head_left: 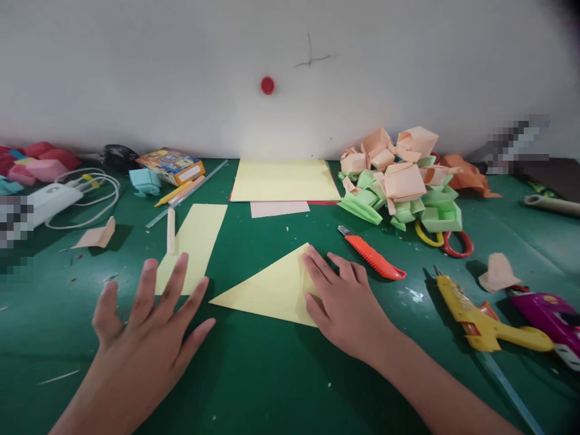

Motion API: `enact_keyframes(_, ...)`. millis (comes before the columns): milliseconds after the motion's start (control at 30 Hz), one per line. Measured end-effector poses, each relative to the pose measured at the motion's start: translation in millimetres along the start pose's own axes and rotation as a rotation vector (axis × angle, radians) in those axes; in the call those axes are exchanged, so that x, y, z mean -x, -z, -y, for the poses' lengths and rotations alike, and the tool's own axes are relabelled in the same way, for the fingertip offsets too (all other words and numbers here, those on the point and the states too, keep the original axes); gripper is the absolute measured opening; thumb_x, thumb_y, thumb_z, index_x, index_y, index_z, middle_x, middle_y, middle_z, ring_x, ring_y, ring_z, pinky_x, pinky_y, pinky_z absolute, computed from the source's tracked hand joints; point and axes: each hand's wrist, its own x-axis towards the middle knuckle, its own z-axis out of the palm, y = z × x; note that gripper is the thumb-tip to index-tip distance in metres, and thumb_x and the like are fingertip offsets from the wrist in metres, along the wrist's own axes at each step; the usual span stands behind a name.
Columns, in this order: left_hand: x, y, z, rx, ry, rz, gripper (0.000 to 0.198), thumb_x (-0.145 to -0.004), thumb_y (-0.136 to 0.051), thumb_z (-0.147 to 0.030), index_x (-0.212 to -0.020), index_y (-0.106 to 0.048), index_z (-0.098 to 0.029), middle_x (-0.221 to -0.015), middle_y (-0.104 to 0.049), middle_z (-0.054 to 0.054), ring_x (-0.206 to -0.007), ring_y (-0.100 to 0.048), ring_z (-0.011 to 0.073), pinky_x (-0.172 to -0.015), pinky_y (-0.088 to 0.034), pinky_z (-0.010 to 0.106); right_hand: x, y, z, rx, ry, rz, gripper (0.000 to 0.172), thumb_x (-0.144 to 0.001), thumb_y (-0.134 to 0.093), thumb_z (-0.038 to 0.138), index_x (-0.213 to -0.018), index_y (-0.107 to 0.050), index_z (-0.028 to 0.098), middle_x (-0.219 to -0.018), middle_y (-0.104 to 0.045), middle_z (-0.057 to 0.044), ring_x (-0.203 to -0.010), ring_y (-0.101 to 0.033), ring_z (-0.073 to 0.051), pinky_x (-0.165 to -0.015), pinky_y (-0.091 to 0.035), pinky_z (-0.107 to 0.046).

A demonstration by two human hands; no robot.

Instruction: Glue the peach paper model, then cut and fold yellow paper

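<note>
A yellow sheet of paper (267, 287), folded into a triangle, lies on the green table in front of me. My right hand (344, 296) rests on its right part, fingers stretched out and pressing the paper down; that corner is partly hidden under the hand. With fingers spread, my left hand (149, 320) hovers or rests to the left of the triangle and holds nothing. Just beyond its fingertips lies a yellow paper strip (202, 235), with a pale rolled paper stick (171, 231) at its left edge. An orange utility knife (374, 257) lies beyond my right hand.
Yellow sheets (285, 180) are stacked against the wall. Folded peach and green paper pieces (403, 181) pile up at the back right, above scissors (457, 243). A yellow glue gun (484, 320) lies right. A colourful box (172, 166) and white power strip (57, 199) sit left.
</note>
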Motion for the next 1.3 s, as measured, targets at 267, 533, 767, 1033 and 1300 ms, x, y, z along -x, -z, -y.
enact_keyframes(267,-3.3,3.4,-4.1,0.16,-0.031,-0.025,0.039,-0.099,-0.048,-0.034,-0.134,-0.065,-0.036,-0.168,-0.028,0.001,-0.155,-0.021,0.0424,-0.12,-0.022,0.066,0.2,-0.1,-0.3,-0.012,-0.004,-0.001,0.063,-0.101,-0.033,0.038,-0.161,-0.032,0.017,-0.169,-0.027,0.0,-0.141,-0.036,-0.037,-0.108,-0.034,-0.056)
enact_keyframes(533,-3.8,5.0,-0.9,0.089,-0.015,0.043,0.035,-0.1,-0.046,-0.027,-0.116,-0.075,-0.038,-0.162,-0.041,-0.001,-0.151,-0.032,0.0403,-0.111,-0.033,0.065,-0.8,0.3,-0.8,-0.018,-0.001,0.002,0.063,-0.101,-0.032,0.038,-0.161,-0.033,0.017,-0.169,-0.025,0.001,-0.14,-0.036,-0.037,-0.108,-0.035,-0.057)
enact_keyframes(767,-1.3,5.6,10.0,0.074,0.019,0.061,0.033,-0.099,-0.047,-0.03,-0.109,-0.078,-0.037,-0.159,-0.046,0.0,-0.146,-0.04,0.0435,-0.107,-0.038,0.072,-0.8,0.1,-1.6,-0.028,0.0,0.005,0.063,-0.101,-0.033,0.038,-0.16,-0.033,0.017,-0.169,-0.025,0.0,-0.141,-0.036,-0.037,-0.108,-0.035,-0.057)
enact_keyframes(1033,0.6,4.1,14.1,0.083,0.017,0.029,0.03,-0.097,-0.049,-0.029,-0.106,-0.076,-0.037,-0.155,-0.051,-0.002,-0.142,-0.045,0.0423,-0.101,-0.04,0.068,-0.6,1.0,-1.4,-0.033,-0.004,0.01,0.062,-0.101,-0.033,0.038,-0.161,-0.033,0.019,-0.169,-0.027,0.0,-0.141,-0.036,-0.038,-0.108,-0.035,-0.056)
enact_keyframes(1300,-5.1,4.9,-9.1,0.202,-0.121,0.078,0.032,-0.096,-0.051,-0.024,-0.121,-0.07,-0.032,-0.139,-0.064,0.003,-0.123,-0.059,0.0288,-0.099,-0.048,0.048,0.2,-0.8,-1.7,-0.024,-0.003,-0.015,0.062,-0.101,-0.034,0.038,-0.16,-0.034,0.018,-0.169,-0.027,0.0,-0.139,-0.036,-0.037,-0.108,-0.035,-0.056)
